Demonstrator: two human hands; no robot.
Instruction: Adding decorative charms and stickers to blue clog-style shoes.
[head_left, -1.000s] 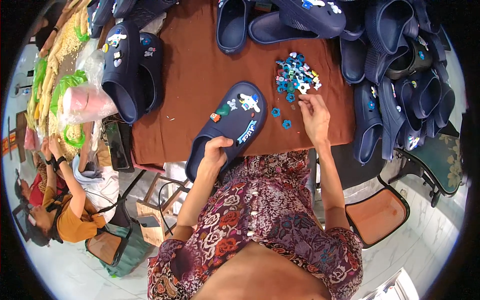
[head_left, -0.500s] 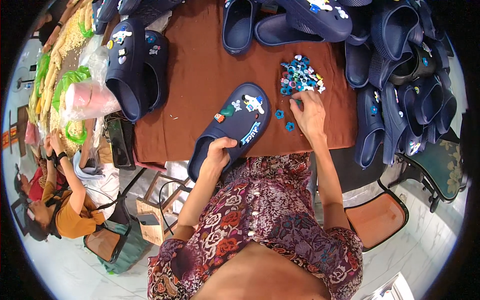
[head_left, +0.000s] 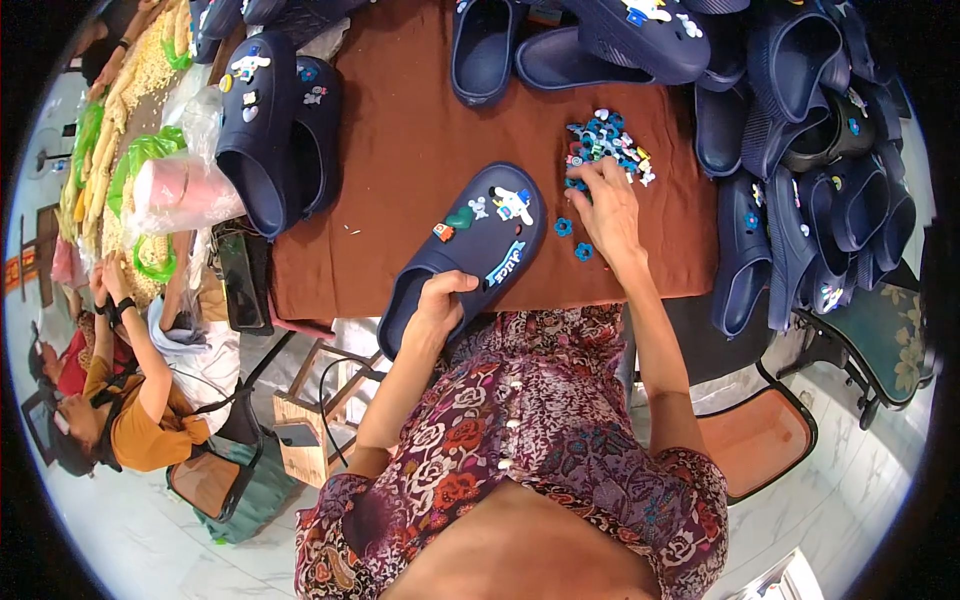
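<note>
A navy clog (head_left: 445,265) lies tilted at the table's near edge, its toe pointing away to the right. My left hand (head_left: 437,308) is closed around its side by the foot opening, thumb on top. Fixed on its upper are a white cartoon-figure charm (head_left: 515,205), a small grey charm (head_left: 478,207), a green heart (head_left: 459,218), an orange charm (head_left: 443,232) and a blue lettered banner (head_left: 506,263). My right hand (head_left: 607,210) pinches at the near edge of a pile of small charms (head_left: 610,135); its fingertips hide what they grip. Two blue flower charms (head_left: 583,252) lie beside it.
Brown cloth (head_left: 400,130) covers the table. A pair of decorated clogs (head_left: 258,140) stands at left; more clogs (head_left: 790,150) are heaped along the back and right. At far left, a person in an orange top (head_left: 150,430) works beside a pink wrapped roll (head_left: 180,193). An orange-seated chair (head_left: 755,440) stands right.
My right hand has moved a little away from me, onto the near edge of the charm pile, and its fingers have bent more. My left hand still holds the clog in place.
</note>
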